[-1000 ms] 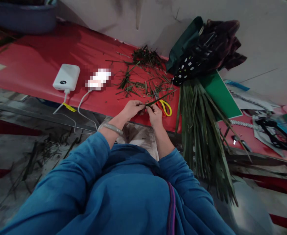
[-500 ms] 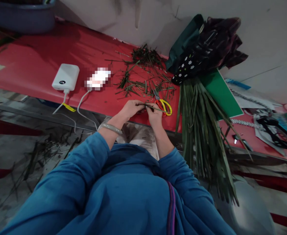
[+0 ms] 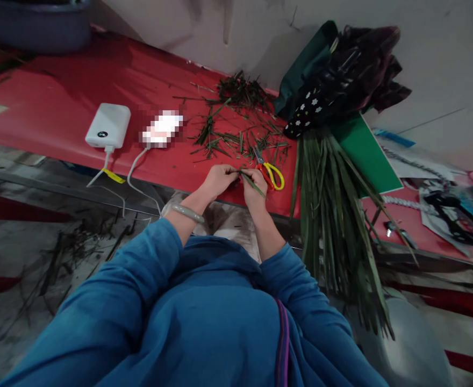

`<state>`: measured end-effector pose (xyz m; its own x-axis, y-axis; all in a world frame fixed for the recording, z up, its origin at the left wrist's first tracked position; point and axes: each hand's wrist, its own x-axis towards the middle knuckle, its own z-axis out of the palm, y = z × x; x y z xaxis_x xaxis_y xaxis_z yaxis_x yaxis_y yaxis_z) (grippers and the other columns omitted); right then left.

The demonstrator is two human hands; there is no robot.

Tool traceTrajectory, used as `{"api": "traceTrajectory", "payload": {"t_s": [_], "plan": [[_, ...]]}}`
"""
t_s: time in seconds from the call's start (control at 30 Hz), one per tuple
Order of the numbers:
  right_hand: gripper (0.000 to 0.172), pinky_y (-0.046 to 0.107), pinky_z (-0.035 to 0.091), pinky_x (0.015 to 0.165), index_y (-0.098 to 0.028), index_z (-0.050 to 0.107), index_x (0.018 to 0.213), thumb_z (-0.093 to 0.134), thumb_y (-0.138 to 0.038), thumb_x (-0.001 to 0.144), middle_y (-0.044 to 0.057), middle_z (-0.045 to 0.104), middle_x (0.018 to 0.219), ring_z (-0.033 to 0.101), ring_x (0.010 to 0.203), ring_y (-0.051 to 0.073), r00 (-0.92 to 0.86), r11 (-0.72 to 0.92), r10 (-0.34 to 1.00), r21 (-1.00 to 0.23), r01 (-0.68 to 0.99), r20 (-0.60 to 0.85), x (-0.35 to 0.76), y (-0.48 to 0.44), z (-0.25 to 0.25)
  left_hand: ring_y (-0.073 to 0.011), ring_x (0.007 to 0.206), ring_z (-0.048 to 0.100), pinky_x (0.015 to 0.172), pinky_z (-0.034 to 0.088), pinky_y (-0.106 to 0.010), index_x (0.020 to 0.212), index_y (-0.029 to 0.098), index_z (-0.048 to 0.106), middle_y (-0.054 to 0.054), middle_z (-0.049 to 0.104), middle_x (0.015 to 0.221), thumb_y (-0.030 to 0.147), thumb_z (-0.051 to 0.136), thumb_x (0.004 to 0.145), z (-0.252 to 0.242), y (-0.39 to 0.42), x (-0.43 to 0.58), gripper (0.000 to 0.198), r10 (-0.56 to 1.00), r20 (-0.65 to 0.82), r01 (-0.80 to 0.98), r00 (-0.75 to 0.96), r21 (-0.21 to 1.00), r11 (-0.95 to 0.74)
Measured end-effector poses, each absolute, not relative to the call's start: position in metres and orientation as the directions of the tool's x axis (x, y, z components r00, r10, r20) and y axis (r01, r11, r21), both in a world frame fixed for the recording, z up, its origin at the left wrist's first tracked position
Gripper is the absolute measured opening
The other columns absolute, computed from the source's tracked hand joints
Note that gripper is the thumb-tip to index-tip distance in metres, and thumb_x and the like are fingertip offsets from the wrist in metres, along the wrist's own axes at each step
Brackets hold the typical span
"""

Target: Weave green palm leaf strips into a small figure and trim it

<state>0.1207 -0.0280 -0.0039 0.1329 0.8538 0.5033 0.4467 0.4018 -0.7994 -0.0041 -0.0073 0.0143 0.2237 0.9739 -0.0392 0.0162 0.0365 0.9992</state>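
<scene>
Close together at the front edge of the red table (image 3: 156, 166), my two hands pinch a thin green leaf strip (image 3: 253, 184). My left hand (image 3: 219, 178), below a bangle (image 3: 187, 213), is closed at the strip's far end. My right hand (image 3: 255, 185) is closed on it too, and the strip's loose end lies back across that hand. Just beyond my right hand lie scissors (image 3: 276, 176) with yellow and red handles, blades pointing away. Cut leaf scraps (image 3: 240, 142) are scattered past my fingertips. What lies between the fingertips is partly hidden.
A bundle of long green leaves (image 3: 329, 215) hangs over the table edge at right, beside a green board (image 3: 367, 156) and dark bags (image 3: 349, 70). On the left are a white power bank (image 3: 108, 126), a cabled bright, blurred-out device (image 3: 163, 129) and a blue tub (image 3: 35, 27).
The strip's loose end has swung from pointing right to lying down across my right hand. Both hands stay in nearly the same place.
</scene>
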Motion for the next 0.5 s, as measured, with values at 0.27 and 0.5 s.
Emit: {"api": "traceTrajectory", "payload": {"t_s": [0.27, 0.5], "plan": [[0.023, 0.035, 0.043, 0.086, -0.023, 0.062, 0.093, 0.044, -0.026, 0.08, 0.006, 0.058, 0.093, 0.053, 0.093, 0.018, 0.074, 0.411, 0.801, -0.636, 0.653, 0.594, 0.1173, -0.031, -0.008, -0.0064, 0.054, 0.044, 0.055, 0.035, -0.02, 0.064, 0.012, 0.059, 0.002, 0.054, 0.058, 0.023, 0.055, 0.064, 0.0157, -0.0071, -0.003, 0.012, 0.991, -0.001, 0.042, 0.13, 0.999, -0.005], [0.023, 0.033, 0.044, 0.082, -0.02, 0.062, 0.089, 0.043, -0.032, 0.082, 0.006, 0.061, 0.085, 0.055, 0.085, 0.017, 0.107, 0.415, 0.799, -0.672, 0.613, 0.591, 0.1182, -0.0295, -0.0064, -0.0068, 0.054, 0.047, 0.053, 0.036, -0.019, 0.07, 0.011, 0.062, 0.0, 0.057, 0.06, 0.029, 0.056, 0.066, 0.0108, -0.0052, -0.004, 0.019, 0.976, -0.013, -0.01, 0.218, 1.0, 0.016]]}}
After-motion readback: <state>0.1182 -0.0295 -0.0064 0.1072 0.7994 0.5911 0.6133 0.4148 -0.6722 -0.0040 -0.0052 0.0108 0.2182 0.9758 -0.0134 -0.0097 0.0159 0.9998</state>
